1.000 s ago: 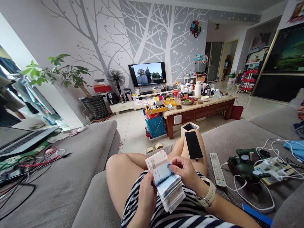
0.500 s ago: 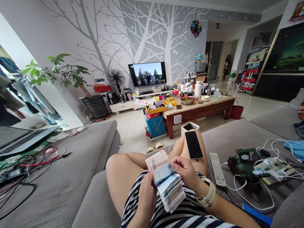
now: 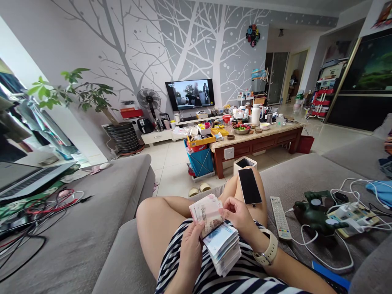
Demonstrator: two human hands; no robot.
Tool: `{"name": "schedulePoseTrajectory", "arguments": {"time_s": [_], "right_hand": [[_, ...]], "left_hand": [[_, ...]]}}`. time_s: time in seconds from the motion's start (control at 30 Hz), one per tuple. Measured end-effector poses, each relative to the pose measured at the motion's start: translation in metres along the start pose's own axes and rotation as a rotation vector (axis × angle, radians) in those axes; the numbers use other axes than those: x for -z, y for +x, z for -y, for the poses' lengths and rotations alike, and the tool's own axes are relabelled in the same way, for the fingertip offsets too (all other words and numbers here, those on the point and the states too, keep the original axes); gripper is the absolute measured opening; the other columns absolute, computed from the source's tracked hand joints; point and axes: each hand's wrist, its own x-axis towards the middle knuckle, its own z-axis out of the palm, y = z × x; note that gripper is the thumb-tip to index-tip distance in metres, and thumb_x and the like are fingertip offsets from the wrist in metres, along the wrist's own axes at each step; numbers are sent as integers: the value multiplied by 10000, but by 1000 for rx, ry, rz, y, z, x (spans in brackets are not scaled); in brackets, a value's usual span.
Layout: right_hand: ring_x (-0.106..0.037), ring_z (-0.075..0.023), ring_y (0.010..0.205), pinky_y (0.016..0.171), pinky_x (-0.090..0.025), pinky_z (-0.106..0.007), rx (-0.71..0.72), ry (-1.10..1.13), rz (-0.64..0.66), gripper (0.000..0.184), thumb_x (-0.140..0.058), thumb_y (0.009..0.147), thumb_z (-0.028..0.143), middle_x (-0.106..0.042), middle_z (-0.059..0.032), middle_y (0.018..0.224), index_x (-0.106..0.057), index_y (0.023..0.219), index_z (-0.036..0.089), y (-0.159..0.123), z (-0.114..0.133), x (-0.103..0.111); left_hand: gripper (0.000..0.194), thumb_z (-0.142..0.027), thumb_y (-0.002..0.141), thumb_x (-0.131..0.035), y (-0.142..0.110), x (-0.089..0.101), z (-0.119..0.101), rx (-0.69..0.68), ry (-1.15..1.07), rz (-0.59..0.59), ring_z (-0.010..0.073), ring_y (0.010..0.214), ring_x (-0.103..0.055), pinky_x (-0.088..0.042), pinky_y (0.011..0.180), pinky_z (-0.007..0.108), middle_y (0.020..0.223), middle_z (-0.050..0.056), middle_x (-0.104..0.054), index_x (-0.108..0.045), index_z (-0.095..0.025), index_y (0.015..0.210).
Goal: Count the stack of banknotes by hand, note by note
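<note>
I sit cross-legged on a grey sofa [image 3: 76,241] with a thick stack of banknotes [image 3: 222,247] in my lap. My left hand [image 3: 191,249] is closed around the stack's near side, thumb pressing on a folded-up bundle of notes [image 3: 206,212]. My right hand [image 3: 237,216], with a beige watch [image 3: 269,251] on its wrist, pinches the far edge of that raised bundle. A black phone [image 3: 249,185] lies face up on my right knee.
A white remote [image 3: 280,218], a green toy fist [image 3: 315,214], chargers and white cables lie on the sofa to my right. A laptop [image 3: 27,179] and cables sit to my left. A cluttered wooden coffee table [image 3: 260,141], a blue bin and a television stand beyond.
The top bundle of notes has been lifted and folded back towards me, baring a blue note beneath. My right hand moved slightly up and left. The television picture changed.
</note>
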Motion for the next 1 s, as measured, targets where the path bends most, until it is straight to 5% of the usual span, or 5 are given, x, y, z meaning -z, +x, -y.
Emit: {"name": "schedulePoseTrajectory", "arguments": {"time_s": [0.53, 1.0], "right_hand": [[-395, -107, 554, 524, -288, -238, 30, -25, -14, 261, -711, 777, 350, -464, 49, 601, -544, 685, 172, -5, 0, 1], [-458, -115, 598, 564, -346, -237, 58, 75, 108, 247, -692, 828, 372, -537, 21, 657, -603, 759, 153, -9, 6, 1]], "left_hand": [[256, -383, 685, -713, 1, 0, -1, -6, -27, -96, 288, 845, -692, -537, 752, 374, 835, 65, -770, -744, -162, 810], [241, -383, 740, -678, 5, 4, 3, -20, -27, -32, 270, 844, -667, -517, 753, 340, 839, 55, -763, -739, -157, 798]]}}
